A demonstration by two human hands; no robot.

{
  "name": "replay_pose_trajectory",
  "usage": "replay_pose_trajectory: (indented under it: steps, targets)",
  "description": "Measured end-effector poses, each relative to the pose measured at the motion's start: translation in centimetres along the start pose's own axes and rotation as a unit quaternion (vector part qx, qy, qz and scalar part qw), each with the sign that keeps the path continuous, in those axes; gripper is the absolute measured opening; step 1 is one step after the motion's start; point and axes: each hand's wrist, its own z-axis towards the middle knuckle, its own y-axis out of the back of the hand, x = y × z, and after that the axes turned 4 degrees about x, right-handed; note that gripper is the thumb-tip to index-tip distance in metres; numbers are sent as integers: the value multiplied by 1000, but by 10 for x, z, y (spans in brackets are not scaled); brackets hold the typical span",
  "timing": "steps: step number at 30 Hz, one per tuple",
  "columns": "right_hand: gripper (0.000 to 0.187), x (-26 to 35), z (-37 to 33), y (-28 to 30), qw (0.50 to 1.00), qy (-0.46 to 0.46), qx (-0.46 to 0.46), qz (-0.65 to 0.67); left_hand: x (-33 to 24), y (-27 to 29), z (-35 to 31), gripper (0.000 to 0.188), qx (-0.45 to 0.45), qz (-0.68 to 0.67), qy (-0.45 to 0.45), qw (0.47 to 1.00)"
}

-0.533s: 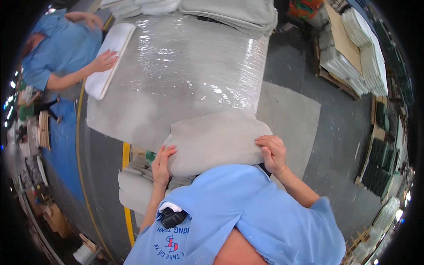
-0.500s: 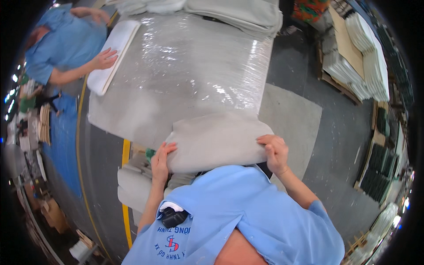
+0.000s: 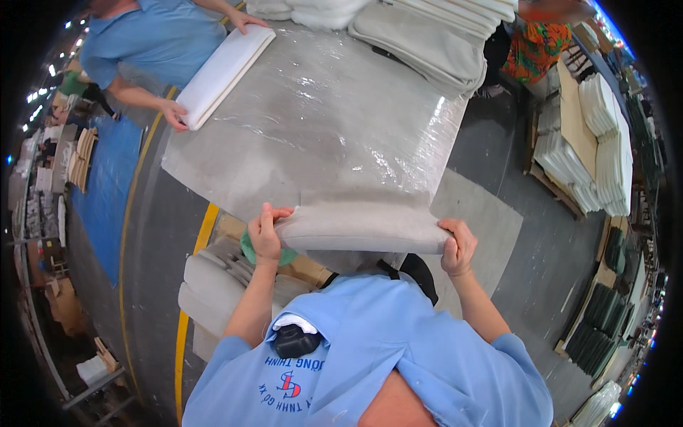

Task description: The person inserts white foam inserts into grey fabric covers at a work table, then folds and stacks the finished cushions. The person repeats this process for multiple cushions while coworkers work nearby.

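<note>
Between my two hands is a light grey cushion (image 3: pixel 361 226), held at the near edge of a table covered in grey sheeting and clear plastic film (image 3: pixel 320 121). My left hand (image 3: pixel 265 233) is closed on its left end and my right hand (image 3: pixel 459 248) on its right end. The cushion stands tilted, its narrow side edge toward me. Across the table at the far left, a person in a blue shirt holds a white cushion (image 3: pixel 229 77) at both ends. Grey cushions (image 3: pixel 420 50) are stacked at the far edge.
Grey cushions (image 3: pixel 213 288) lie piled low by my left side, beside green material (image 3: pixel 249 245). White padded pieces (image 3: pixel 597 156) stand on a pallet at the right, with dark green stacks (image 3: pixel 605 320) nearer. A yellow line (image 3: pixel 203 242) and a blue sheet (image 3: pixel 107 199) mark the floor at left.
The grey cushion has turned from lying broad face up to tilted with its narrow edge toward me. The person opposite has taken hold of the white cushion with both hands.
</note>
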Motion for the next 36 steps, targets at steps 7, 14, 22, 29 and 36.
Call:
replay_pose_trajectory:
  steps: [7, 14, 22, 29, 36]
  targets:
    - [50, 21, 26, 26, 977, -40, 206, -29, 8, -4, 8, 58, -55, -89, -41, 994]
    - [60, 115, 85, -33, 888, -5, 409, -210, 2, -9, 10, 57, -87, -82, -20, 993]
    - [53, 163, 123, -99, 846, 17, 474, -242, 11, -6, 19, 55, -151, -113, -20, 982]
    - [63, 140, 141, -52, 922, -61, 347, -163, -1, -35, 23, 61, -247, -137, -15, 959]
    - [61, 110, 139, -1, 947, -210, 41, 239, -35, -109, 20, 73, 124, -74, 137, 980]
